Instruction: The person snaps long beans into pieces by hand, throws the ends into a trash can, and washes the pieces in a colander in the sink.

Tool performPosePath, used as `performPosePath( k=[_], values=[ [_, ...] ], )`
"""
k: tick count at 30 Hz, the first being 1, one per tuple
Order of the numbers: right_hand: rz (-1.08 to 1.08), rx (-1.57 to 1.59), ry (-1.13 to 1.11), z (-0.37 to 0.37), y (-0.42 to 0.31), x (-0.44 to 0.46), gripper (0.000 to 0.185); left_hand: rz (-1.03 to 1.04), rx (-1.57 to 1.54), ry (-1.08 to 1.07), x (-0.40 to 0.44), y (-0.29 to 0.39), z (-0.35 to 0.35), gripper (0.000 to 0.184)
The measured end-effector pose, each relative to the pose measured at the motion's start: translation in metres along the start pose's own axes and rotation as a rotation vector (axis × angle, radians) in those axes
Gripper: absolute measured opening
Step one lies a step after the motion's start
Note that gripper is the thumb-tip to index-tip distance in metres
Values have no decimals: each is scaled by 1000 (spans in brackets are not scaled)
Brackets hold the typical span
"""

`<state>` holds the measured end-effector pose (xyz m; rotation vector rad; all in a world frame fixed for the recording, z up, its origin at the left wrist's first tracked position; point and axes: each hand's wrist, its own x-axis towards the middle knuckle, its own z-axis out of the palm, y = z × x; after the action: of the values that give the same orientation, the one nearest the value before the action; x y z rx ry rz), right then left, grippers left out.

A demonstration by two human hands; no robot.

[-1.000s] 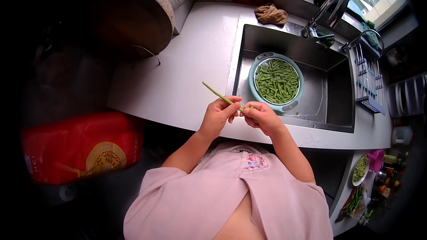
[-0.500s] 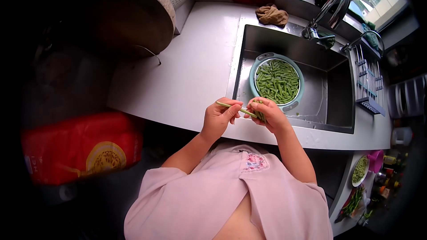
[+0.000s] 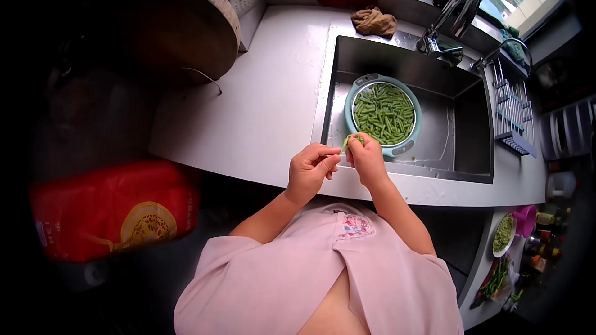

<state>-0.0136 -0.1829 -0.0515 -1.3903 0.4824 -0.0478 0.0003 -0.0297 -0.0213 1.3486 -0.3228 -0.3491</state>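
Note:
Just in front of the sink's near edge, my left hand pinches the tip of a green bean between thumb and fingers. My right hand is closed around green bean pieces, and its fingertips meet the left ones at that bean. How many pieces lie inside the right palm is hidden. Beyond the hands, a pale teal colander stands in the sink, with many short-cut green beans spread inside it.
The steel sink has a chrome faucet behind it. A brown cloth lies at its back left rim. To the right are a dish rack and a bowl of chopped greens. A round wooden board leans at left.
The long bean that stuck out past my left hand no longer shows there; only a short green piece appears between the fingertips. My right hand has shifted slightly left and up.

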Motion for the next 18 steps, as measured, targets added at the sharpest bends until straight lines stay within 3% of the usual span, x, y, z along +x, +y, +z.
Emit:
performPosePath(
  k=[1, 3, 5, 7, 9, 15, 17, 18],
  values=[
    [214, 236, -47, -7, -10, 2, 16, -12, -36, 9, -1, 1, -3, 13],
    [231, 334, -63, -23, -18, 5, 14, -18, -29, -27, -2, 13, -7, 13],
    [212, 355, -259, -29, -30, 1, 13, -23, -21, -51, -1, 18, -13, 13],
    [206, 288, -443, -25, -37, -6, 13, -249, -89, -131, 7, 15, -19, 11],
    [231, 215, -613, -24, -32, -8, 14, -238, -75, -124, 10, 10, -18, 11],
    [186, -11, -625, -21, -32, -17, 16, -227, -6, -134, 15, 2, -14, 13],
    [172, -26, -559, -26, -29, -18, 17, -97, 153, -139, 21, -3, -5, 13],
    [39, -166, -409, -27, -23, -16, 16, -54, 240, -123, 23, -6, 1, 13]
  ],
)
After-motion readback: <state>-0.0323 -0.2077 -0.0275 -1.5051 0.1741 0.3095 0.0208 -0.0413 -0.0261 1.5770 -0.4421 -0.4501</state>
